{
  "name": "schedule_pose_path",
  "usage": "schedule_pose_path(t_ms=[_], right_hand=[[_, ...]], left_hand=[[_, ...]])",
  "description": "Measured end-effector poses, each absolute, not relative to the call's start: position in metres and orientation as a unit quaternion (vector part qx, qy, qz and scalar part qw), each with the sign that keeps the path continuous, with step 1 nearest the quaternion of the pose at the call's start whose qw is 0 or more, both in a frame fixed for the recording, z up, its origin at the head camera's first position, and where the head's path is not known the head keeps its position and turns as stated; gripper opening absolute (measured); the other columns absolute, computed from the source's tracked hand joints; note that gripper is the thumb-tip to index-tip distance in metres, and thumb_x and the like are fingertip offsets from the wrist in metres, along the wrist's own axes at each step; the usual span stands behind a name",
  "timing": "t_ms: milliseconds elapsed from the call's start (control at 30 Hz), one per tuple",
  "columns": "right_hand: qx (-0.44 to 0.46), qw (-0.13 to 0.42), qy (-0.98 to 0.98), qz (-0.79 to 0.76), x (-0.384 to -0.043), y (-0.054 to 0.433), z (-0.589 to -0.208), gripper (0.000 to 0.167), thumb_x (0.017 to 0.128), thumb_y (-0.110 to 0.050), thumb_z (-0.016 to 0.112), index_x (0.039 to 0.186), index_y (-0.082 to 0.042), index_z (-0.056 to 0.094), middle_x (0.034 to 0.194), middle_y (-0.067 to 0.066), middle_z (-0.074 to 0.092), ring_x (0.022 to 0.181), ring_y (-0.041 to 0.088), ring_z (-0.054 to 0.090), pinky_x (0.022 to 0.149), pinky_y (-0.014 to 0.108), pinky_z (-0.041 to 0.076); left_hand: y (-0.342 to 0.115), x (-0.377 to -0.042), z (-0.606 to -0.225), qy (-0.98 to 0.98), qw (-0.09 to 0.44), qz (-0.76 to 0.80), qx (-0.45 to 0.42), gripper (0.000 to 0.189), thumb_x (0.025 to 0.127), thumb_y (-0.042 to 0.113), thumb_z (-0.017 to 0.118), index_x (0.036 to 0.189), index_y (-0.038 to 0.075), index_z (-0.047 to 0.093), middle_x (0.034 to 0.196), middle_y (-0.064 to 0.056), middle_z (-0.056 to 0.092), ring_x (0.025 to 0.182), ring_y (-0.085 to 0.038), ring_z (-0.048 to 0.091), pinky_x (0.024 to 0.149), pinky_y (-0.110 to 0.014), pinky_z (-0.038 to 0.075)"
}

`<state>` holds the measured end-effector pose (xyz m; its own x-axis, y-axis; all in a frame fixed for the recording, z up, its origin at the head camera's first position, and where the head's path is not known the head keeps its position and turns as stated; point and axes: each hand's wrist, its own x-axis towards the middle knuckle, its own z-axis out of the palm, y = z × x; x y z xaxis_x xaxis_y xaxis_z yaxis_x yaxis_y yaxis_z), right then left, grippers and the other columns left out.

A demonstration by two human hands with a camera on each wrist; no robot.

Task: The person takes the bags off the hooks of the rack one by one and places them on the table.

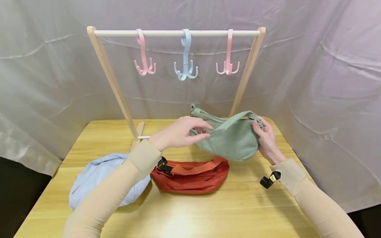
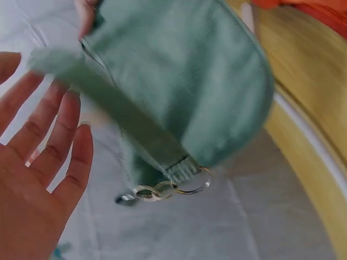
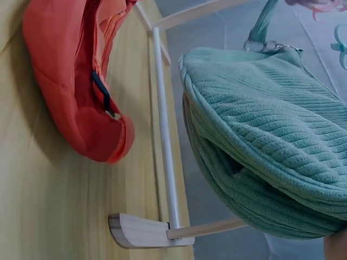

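Observation:
A green corduroy shoulder bag [image 1: 235, 142] is held up above the table at the right of the head view. My right hand [image 1: 266, 137] grips its right end, thumb on the front. Beside the strap [image 2: 122, 111] is my left hand [image 2: 46, 157], its fingers spread and fairly straight; in the left wrist view the fingertips overlap the strap's upper part. Metal rings [image 2: 192, 184] join the strap to the bag's other end. The right wrist view shows the ribbed bag [image 3: 271, 124] large, with my right hand mostly out of frame.
Under the green bag lies a red bag [image 1: 190, 185] with an orange strap; a light blue bag [image 1: 95, 175] is at the left. Behind stands a wooden rack [image 1: 113, 79], its white rod holding a pink hook [image 1: 144, 56], a blue hook [image 1: 186, 59] and another pink hook [image 1: 228, 56].

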<state>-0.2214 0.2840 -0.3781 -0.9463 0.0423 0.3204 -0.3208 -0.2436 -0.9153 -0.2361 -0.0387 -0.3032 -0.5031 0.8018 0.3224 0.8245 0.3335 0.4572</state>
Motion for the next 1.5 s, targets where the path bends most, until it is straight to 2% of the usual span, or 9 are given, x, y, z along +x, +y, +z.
schedule_pose_path(t_ms=[233, 433, 533, 700, 867, 1100, 1267, 1367, 1500], right_hand=[[0.114, 0.15, -0.604, 0.774, -0.218, 0.284, -0.376, 0.019, 0.103, -0.013, 0.054, 0.111, -0.021, 0.069, 0.099, -0.01, 0.068, 0.084, 0.001, 0.063, 0.073, 0.014, 0.053], [0.118, 0.154, -0.593, 0.781, -0.218, 0.285, -0.375, 0.019, 0.103, -0.012, 0.053, 0.11, -0.02, 0.069, 0.099, -0.009, 0.067, 0.085, 0.002, 0.063, 0.074, 0.015, 0.053], [0.12, 0.156, -0.592, 0.781, -0.218, 0.285, -0.375, 0.019, 0.103, -0.011, 0.053, 0.11, -0.019, 0.069, 0.099, -0.008, 0.067, 0.085, 0.002, 0.063, 0.074, 0.015, 0.053], [0.128, 0.142, -0.581, 0.791, -0.218, 0.286, -0.375, 0.02, 0.104, -0.011, 0.052, 0.111, -0.019, 0.069, 0.1, -0.008, 0.067, 0.085, 0.003, 0.064, 0.074, 0.015, 0.054], [0.134, 0.118, -0.577, 0.797, -0.219, 0.287, -0.375, 0.021, 0.104, -0.011, 0.05, 0.115, -0.02, 0.067, 0.102, -0.008, 0.066, 0.087, 0.003, 0.065, 0.075, 0.016, 0.055], [0.118, 0.118, -0.55, 0.818, -0.221, 0.288, -0.374, 0.021, 0.103, -0.009, 0.052, 0.111, -0.02, 0.068, 0.103, -0.007, 0.068, 0.087, 0.004, 0.066, 0.075, 0.016, 0.055], [0.1, 0.117, -0.54, 0.828, -0.221, 0.289, -0.375, 0.023, 0.102, -0.004, 0.053, 0.108, -0.019, 0.07, 0.102, -0.007, 0.07, 0.088, 0.005, 0.065, 0.076, 0.015, 0.054], [0.097, 0.113, -0.538, 0.829, -0.221, 0.291, -0.376, 0.027, 0.102, -0.001, 0.052, 0.108, -0.02, 0.071, 0.102, -0.007, 0.07, 0.09, 0.004, 0.064, 0.078, 0.015, 0.053], [0.118, 0.109, -0.529, 0.833, -0.222, 0.292, -0.378, 0.03, 0.101, 0.004, 0.048, 0.108, -0.014, 0.07, 0.106, -0.003, 0.074, 0.096, 0.007, 0.068, 0.083, 0.017, 0.055]], left_hand=[[-0.051, -0.252, -0.327, -0.818, 0.063, -0.363, -0.442, 0.022, 0.1, 0.02, 0.062, 0.115, 0.01, 0.073, 0.1, 0.002, 0.071, 0.093, -0.009, 0.064, 0.086, -0.033, 0.056], [-0.051, -0.259, -0.346, -0.801, 0.149, -0.483, -0.32, 0.025, 0.094, 0.012, 0.066, 0.118, 0.003, 0.064, 0.103, -0.01, 0.06, 0.096, -0.027, 0.058, 0.083, -0.04, 0.051], [-0.05, -0.263, -0.355, -0.804, 0.108, -0.532, -0.243, 0.045, 0.094, 0.019, 0.069, 0.133, 0.006, 0.051, 0.116, -0.015, 0.051, 0.109, -0.033, 0.053, 0.09, -0.043, 0.05], [-0.049, -0.269, -0.372, -0.812, -0.041, -0.55, -0.191, 0.079, 0.095, 0.031, 0.069, 0.157, 0.013, 0.024, 0.149, -0.017, 0.041, 0.137, -0.035, 0.047, 0.113, -0.05, 0.043], [-0.046, -0.272, -0.385, -0.805, -0.111, -0.549, -0.197, 0.09, 0.094, 0.033, 0.071, 0.161, 0.013, 0.015, 0.155, -0.017, 0.039, 0.138, -0.036, 0.048, 0.115, -0.049, 0.042], [-0.042, -0.273, -0.387, -0.785, -0.118, -0.576, -0.195, 0.085, 0.09, 0.026, 0.076, 0.158, 0.015, 0.025, 0.139, -0.014, 0.048, 0.113, -0.03, 0.061, 0.094, -0.042, 0.056], [-0.039, -0.271, -0.389, -0.792, -0.11, -0.565, -0.201, 0.085, 0.088, 0.024, 0.079, 0.156, 0.013, 0.03, 0.133, -0.014, 0.05, 0.102, -0.029, 0.062, 0.082, -0.032, 0.057], [-0.039, -0.27, -0.39, -0.806, -0.105, -0.549, -0.194, 0.091, 0.085, 0.024, 0.081, 0.158, 0.013, 0.027, 0.137, -0.013, 0.048, 0.102, -0.028, 0.061, 0.084, -0.033, 0.056], [-0.037, -0.269, -0.391, -0.815, -0.104, -0.536, -0.191, 0.096, 0.082, 0.021, 0.084, 0.159, 0.014, 0.026, 0.148, -0.013, 0.047, 0.115, -0.029, 0.062, 0.097, -0.041, 0.055]])
